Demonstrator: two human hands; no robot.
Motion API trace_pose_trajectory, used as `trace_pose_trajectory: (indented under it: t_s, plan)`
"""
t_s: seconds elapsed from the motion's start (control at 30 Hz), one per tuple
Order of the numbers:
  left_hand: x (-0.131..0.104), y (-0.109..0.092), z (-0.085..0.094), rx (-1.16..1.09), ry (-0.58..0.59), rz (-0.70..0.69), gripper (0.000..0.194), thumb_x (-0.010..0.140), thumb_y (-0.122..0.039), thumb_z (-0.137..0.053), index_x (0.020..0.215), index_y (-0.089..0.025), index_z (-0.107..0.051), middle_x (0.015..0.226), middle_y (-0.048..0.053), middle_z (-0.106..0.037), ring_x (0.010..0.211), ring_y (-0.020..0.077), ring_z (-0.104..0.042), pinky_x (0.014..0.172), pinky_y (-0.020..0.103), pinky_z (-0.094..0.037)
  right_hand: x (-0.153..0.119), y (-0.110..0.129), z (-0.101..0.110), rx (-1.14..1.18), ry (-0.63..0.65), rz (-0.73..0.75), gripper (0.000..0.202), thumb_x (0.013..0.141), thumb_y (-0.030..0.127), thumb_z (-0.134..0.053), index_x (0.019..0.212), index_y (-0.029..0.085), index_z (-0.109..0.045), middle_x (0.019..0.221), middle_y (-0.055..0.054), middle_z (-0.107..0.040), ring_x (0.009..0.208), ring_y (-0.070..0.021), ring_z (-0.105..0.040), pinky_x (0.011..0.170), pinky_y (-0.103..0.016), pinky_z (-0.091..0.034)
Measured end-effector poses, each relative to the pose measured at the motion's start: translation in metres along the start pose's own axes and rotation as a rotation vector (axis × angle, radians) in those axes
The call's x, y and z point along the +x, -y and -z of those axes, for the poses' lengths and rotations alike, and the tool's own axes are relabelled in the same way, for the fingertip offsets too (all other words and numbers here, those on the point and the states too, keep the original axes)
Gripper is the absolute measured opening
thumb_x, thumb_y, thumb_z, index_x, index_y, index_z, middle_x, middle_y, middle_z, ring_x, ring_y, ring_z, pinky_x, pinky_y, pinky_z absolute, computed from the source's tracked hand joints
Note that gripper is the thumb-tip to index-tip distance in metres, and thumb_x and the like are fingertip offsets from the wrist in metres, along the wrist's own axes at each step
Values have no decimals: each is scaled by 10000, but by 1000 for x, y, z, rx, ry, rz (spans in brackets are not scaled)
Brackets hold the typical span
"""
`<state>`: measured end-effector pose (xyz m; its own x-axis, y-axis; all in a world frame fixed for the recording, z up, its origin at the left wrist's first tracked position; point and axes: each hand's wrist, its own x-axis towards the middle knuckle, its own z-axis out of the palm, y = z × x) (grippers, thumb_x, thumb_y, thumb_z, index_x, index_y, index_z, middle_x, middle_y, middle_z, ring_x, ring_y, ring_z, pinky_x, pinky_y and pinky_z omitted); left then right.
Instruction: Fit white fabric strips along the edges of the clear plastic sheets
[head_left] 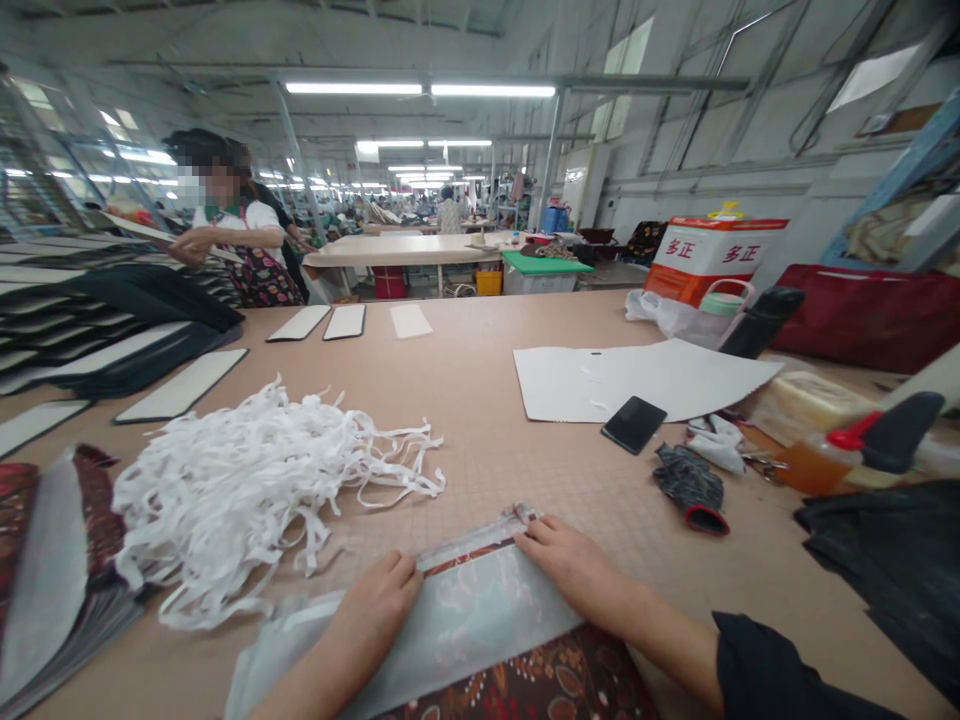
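Observation:
A light grey-backed piece of fabric (491, 600) lies on the table in front of me, its far edge folded over. A narrow strip of brown print shows along the fold. My left hand (379, 605) presses on the left end of that edge, fingers bent together around it. At the right end, my right hand (566, 565) grips the edge between thumb and fingers. Brown leaf-printed fabric (532, 680) shows below the grey backing, nearest me. Just left of my left hand is a tangled heap of white strips (255, 490).
A stack of printed fabric (56, 600) sits at the left. A phone (634, 424), a white sheet (637, 380), a dark glove (686, 487) and an orange bottle (817, 462) lie to the right. Across the table, a person (236, 235) handles a board. Pale panels (184, 385) lie at left.

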<state>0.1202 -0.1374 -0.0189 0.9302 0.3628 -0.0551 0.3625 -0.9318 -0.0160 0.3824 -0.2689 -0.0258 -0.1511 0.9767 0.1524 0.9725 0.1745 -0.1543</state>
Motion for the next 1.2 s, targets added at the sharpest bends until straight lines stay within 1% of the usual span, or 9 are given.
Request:
trace_pose_trajectory:
  t_s: [0.13, 0.33, 0.5, 0.57, 0.67, 0.8, 0.87, 1.0, 1.2]
  plan:
    - [-29, 20, 1, -28, -61, 21, 173, 807, -54, -473, 854, -187, -573, 861, 19, -565, 788, 156, -480, 695, 253, -388, -1, 0, -2, 50, 49, -29, 350, 819, 74, -409, 1127, 183, -534, 1032, -82, -579, 958, -215, -476, 789, -305, -400]
    - [-65, 43, 2, -32, -50, 55, 170, 796, -52, -496, 838, -194, -579, 835, 8, -567, 783, 155, -485, 699, 242, -380, -2, -1, -7, 83, 69, -49, 429, 774, 27, -379, 1138, 193, -535, 1061, -84, -573, 975, -214, -473, 824, -317, -383]
    - [-79, 48, 8, -45, -65, 80, 121, 803, -88, -513, 813, -194, -572, 837, 4, -569, 788, 154, -485, 692, 238, -370, 10, 4, 0, -10, 157, -61, 380, 735, -4, -378, 981, 159, -618, 978, -119, -603, 872, -234, -521, 751, -342, -392]
    - [-82, 48, 6, -13, -81, 83, 85, 806, -116, -525, 812, -189, -568, 828, 6, -568, 778, 157, -484, 690, 252, -368, 25, 18, 3, -77, 208, -74, 326, 724, -7, -391, 876, 138, -639, 924, -138, -607, 837, -243, -531, 728, -350, -391]
    - [-82, 46, -1, 66, -141, 59, 59, 814, -141, -525, 807, -186, -562, 797, 2, -561, 755, 155, -480, 767, 301, -367, 55, 61, 0, -17, 230, 11, 293, 737, -7, -395, 858, 137, -621, 878, -112, -599, 815, -219, -535, 717, -317, -393]
    - [-84, 41, -10, 164, -255, 34, 96, 835, -129, -479, 826, -181, -560, 748, -14, -544, 731, 144, -477, 963, 403, -272, 94, 131, -23, 202, 125, 234, 278, 779, 27, -416, 976, 160, -560, 949, -58, -571, 877, -171, -504, 745, -251, -382]
    - [-87, 38, -12, 195, -283, 39, 118, 845, -129, -451, 843, -172, -561, 731, -15, -534, 716, 141, -475, 996, 416, -244, 106, 153, -36, 193, 79, 298, 207, 811, 80, -434, 957, 157, -558, 937, -57, -568, 878, -179, -490, 749, -264, -380]
    - [-100, 36, -12, 203, -308, 71, 152, 854, -119, -412, 886, -158, -556, 750, -5, -540, 720, 138, -484, 1007, 414, -254, 115, 162, -48, 76, 65, 408, 125, 825, 142, -468, 872, 144, -585, 871, -69, -575, 819, -201, -484, 694, -298, -382]
    - [-122, 41, -16, 137, -362, 204, 212, 866, -115, -352, 892, -169, -555, 825, 26, -564, 795, 147, -505, 976, 426, -299, 135, 169, -50, 197, 131, 341, 224, 833, 99, -402, 807, 150, -618, 826, -63, -580, 795, -182, -498, 689, -274, -377]
